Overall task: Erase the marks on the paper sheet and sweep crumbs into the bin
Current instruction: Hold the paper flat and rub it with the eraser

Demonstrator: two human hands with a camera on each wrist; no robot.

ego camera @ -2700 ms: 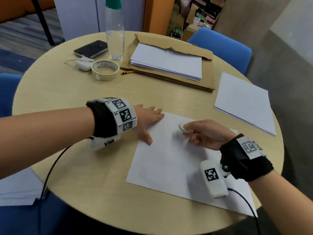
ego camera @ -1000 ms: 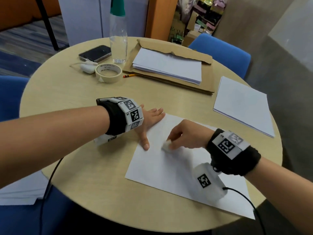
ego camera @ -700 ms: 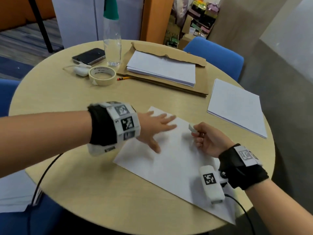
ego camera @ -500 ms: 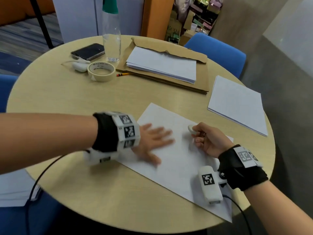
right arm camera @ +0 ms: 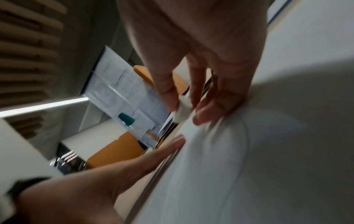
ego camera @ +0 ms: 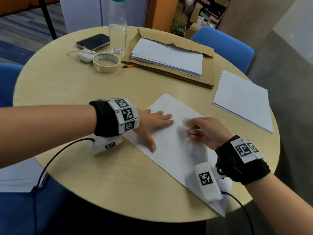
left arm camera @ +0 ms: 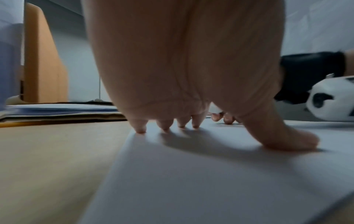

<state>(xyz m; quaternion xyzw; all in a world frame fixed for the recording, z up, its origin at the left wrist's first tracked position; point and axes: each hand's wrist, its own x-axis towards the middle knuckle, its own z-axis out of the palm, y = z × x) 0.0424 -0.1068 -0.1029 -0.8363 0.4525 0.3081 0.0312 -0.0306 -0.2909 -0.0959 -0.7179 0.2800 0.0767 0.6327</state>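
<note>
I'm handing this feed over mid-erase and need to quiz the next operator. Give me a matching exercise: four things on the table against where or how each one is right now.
Things:
1. eraser
2. paper sheet
3. tape roll
4. pencil

States:
A. lies beside the brown envelope, right of the tape roll
B. pinched in the right hand
C. pressed flat by the left hand
D. sits in front of the phone, near the bottle

Pairs: 1-B, 2-C, 3-D, 4-A

Head view looks down on the table (ego camera: 84, 92); wrist views skim its paper sheet (ego camera: 171, 143).
</note>
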